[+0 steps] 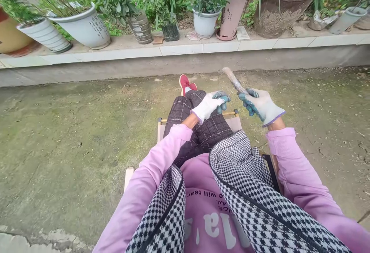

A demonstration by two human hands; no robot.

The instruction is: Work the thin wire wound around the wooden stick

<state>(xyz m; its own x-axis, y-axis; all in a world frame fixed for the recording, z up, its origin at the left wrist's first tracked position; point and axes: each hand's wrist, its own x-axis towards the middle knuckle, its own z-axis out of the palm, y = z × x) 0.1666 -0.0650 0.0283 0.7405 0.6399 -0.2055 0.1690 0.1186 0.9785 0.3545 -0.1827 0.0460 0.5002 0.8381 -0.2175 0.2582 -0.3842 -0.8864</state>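
Note:
My right hand (258, 103), in a white work glove with blue-green coated fingers, is closed round a slim, round-ended stick-like thing (231, 77). Its far end is pinkish brown and its lower part pale and shiny; I cannot tell its exact kind. It tilts up and to the left out of my grip. In a matching glove, my left hand (213, 104) has its fingers curled together over my lap, a short way left of the right hand. A faint thin line seems to run between the hands, but what the left fingers pinch is too small to make out.
I sit on a folding chair (236, 122), legs in checked trousers (212, 128) stretched forward, red shoes (185, 83) crossed. Ahead runs a low tiled ledge (182, 49) with several potted plants, among them a white pot (206, 25) and a tall pink pot (234, 10). Mossy concrete ground (72, 141) lies around.

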